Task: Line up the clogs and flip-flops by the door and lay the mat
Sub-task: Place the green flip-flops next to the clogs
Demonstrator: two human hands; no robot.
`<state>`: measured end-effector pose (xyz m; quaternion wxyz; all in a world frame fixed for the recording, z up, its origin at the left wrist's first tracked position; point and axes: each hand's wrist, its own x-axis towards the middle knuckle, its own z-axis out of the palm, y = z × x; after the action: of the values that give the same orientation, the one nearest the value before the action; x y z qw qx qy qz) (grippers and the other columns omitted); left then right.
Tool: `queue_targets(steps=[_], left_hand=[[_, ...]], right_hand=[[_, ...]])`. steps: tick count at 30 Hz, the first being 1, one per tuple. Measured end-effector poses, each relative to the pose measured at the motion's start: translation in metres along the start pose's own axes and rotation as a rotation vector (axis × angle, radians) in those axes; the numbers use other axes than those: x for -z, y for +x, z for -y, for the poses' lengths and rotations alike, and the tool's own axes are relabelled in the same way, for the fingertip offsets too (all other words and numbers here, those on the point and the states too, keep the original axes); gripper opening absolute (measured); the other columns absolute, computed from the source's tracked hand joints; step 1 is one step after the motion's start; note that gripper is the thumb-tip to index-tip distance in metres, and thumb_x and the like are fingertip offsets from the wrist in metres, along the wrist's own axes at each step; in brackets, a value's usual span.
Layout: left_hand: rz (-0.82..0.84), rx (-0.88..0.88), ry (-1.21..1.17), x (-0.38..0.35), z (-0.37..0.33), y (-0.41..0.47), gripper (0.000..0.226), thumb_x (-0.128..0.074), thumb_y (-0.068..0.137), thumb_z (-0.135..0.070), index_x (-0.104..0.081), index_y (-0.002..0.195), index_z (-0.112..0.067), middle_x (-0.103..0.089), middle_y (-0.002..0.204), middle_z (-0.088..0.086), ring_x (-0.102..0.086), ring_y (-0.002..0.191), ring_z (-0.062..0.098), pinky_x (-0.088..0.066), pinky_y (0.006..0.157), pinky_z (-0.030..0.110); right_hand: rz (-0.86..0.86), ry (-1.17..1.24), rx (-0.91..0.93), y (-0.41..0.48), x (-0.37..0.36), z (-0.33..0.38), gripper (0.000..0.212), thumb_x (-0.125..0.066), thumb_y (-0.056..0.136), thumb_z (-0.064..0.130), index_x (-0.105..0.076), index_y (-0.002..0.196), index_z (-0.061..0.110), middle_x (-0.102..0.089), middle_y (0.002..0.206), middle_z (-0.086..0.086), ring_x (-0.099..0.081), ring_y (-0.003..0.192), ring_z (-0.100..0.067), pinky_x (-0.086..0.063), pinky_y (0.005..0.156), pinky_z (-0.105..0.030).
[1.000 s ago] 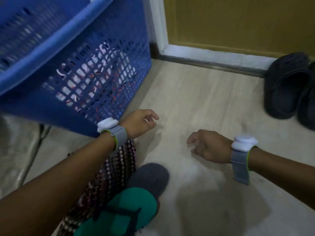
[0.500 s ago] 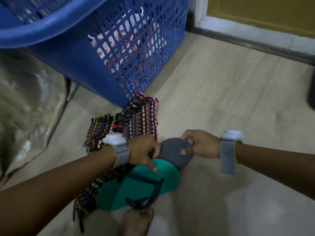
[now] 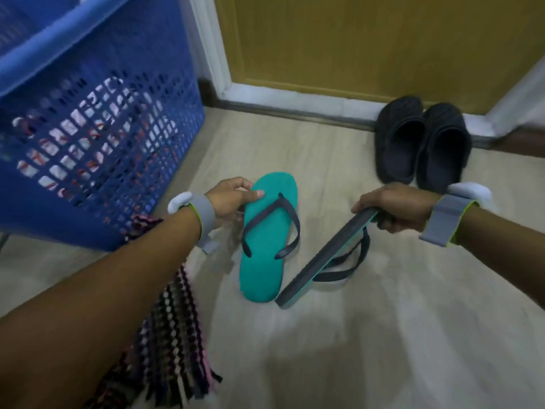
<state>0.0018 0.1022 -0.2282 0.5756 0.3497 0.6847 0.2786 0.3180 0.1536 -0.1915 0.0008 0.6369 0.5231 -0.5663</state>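
Note:
My left hand (image 3: 228, 199) grips the toe end of a teal flip-flop (image 3: 267, 246) with a dark strap, held flat and face up above the floor. My right hand (image 3: 395, 209) holds the second flip-flop (image 3: 321, 261) by its toe, turned on edge so its dark sole faces me and its strap hangs to the right. Two black clogs (image 3: 421, 143) stand side by side, toes against the sill of the brown door (image 3: 368, 42). A multicoloured woven mat (image 3: 165, 329) lies crumpled on the floor under my left forearm, its fringe toward me.
A big blue laundry basket (image 3: 97, 119) with clothes inside stands at the left, close to the white door frame (image 3: 209, 45). Pale wood floor (image 3: 368, 335) stretches between me and the door sill.
Both hands have taken the two stacked flip-flops off the mat, lifted them and pulled them apart. The view has swung up toward the door, bringing the clogs back in.

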Motion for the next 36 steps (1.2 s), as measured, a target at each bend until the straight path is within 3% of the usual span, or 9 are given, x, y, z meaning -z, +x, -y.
queue_targets(steps=[2, 4, 6, 10, 16, 23, 27, 30, 36], left_hand=[[0.015, 0.011, 0.001, -0.023, -0.012, 0.015, 0.017, -0.069, 0.089, -0.025, -0.058, 0.099, -0.016, -0.066, 0.093, 0.009, -0.064, 0.076, 0.023, -0.059, 0.075, 0.038], [-0.008, -0.011, 0.023, -0.042, -0.017, 0.028, 0.011, -0.065, 0.091, -0.023, -0.059, 0.095, -0.015, -0.063, 0.097, 0.012, -0.062, 0.072, 0.025, -0.06, 0.063, 0.03], [-0.083, -0.029, 0.084, -0.053, -0.017, 0.036, 0.013, -0.063, 0.092, -0.03, -0.062, 0.093, -0.017, -0.064, 0.1, 0.013, -0.061, 0.072, 0.027, -0.057, 0.056, 0.027], [-0.186, -0.076, 0.426, -0.059, -0.005, 0.033, 0.039, -0.06, 0.082, -0.054, -0.065, 0.106, -0.023, -0.067, 0.126, 0.01, -0.062, 0.114, 0.032, -0.05, 0.098, 0.037], [-0.249, -0.011, 0.602, -0.066, 0.023, 0.009, 0.082, -0.079, 0.072, -0.045, -0.042, 0.14, -0.016, -0.056, 0.136, 0.016, -0.056, 0.122, 0.037, -0.049, 0.095, 0.039], [-0.292, -0.008, 0.539, -0.068, 0.046, 0.01, 0.039, -0.078, 0.075, -0.035, -0.059, 0.102, -0.015, -0.069, 0.1, 0.008, -0.065, 0.093, 0.031, -0.051, 0.077, 0.033], [-0.322, -0.04, 0.45, -0.06, 0.053, 0.024, 0.014, -0.072, 0.079, -0.024, -0.059, 0.081, -0.019, -0.073, 0.078, 0.004, -0.071, 0.082, 0.031, -0.06, 0.076, 0.044], [-0.345, -0.057, 0.405, -0.052, 0.051, 0.038, 0.008, -0.067, 0.079, -0.022, -0.06, 0.076, -0.026, -0.073, 0.07, 0.0, -0.073, 0.073, 0.028, -0.061, 0.071, 0.049], [-0.431, -0.12, 0.259, -0.036, -0.005, 0.089, 0.007, -0.067, 0.084, -0.022, -0.064, 0.08, -0.027, -0.075, 0.078, 0.007, -0.075, 0.066, 0.029, -0.064, 0.07, 0.047]], right_hand=[[0.01, 0.038, -0.087, -0.011, 0.019, -0.007, 0.047, -0.067, 0.081, 0.053, -0.068, 0.097, 0.008, -0.044, 0.06, -0.006, -0.037, 0.043, -0.016, -0.022, 0.044, -0.023], [0.018, 0.106, -0.105, -0.021, 0.032, -0.012, 0.057, -0.065, 0.077, 0.064, -0.066, 0.095, 0.01, -0.043, 0.06, -0.004, -0.037, 0.045, -0.016, -0.024, 0.044, -0.024], [0.018, 0.169, -0.078, -0.027, 0.037, -0.013, 0.062, -0.071, 0.075, 0.06, -0.068, 0.104, 0.006, -0.047, 0.064, -0.004, -0.043, 0.047, -0.015, -0.033, 0.043, -0.024], [-0.127, 0.124, 0.007, -0.013, 0.036, -0.016, 0.052, -0.081, 0.077, 0.034, -0.07, 0.104, -0.01, -0.064, 0.073, -0.014, -0.061, 0.05, -0.015, -0.055, 0.05, -0.022], [-0.368, -0.203, 0.082, 0.031, 0.022, -0.01, 0.044, -0.073, 0.082, 0.033, -0.064, 0.116, 0.005, -0.077, 0.094, -0.015, -0.073, 0.078, -0.026, -0.057, 0.075, -0.031], [-0.233, -0.274, -0.092, 0.022, -0.027, -0.043, 0.075, -0.074, 0.071, 0.057, -0.043, 0.118, 0.008, -0.061, 0.107, -0.01, -0.062, 0.085, -0.026, -0.049, 0.059, -0.033], [-0.304, -0.267, -0.038, 0.034, -0.044, -0.055, 0.061, -0.08, 0.071, 0.034, -0.046, 0.113, 0.006, -0.059, 0.097, -0.006, -0.06, 0.078, -0.025, -0.052, 0.061, -0.03], [-0.303, -0.104, -0.044, 0.05, -0.03, -0.046, 0.036, -0.071, 0.077, 0.014, -0.059, 0.111, 0.012, -0.06, 0.083, 0.0, -0.059, 0.06, -0.013, -0.042, 0.037, -0.011], [-0.597, -0.237, 0.128, 0.09, 0.03, -0.002, 0.034, -0.074, 0.07, 0.021, -0.073, 0.104, 0.022, -0.075, 0.104, -0.009, -0.068, 0.102, -0.03, -0.051, 0.085, -0.027]])
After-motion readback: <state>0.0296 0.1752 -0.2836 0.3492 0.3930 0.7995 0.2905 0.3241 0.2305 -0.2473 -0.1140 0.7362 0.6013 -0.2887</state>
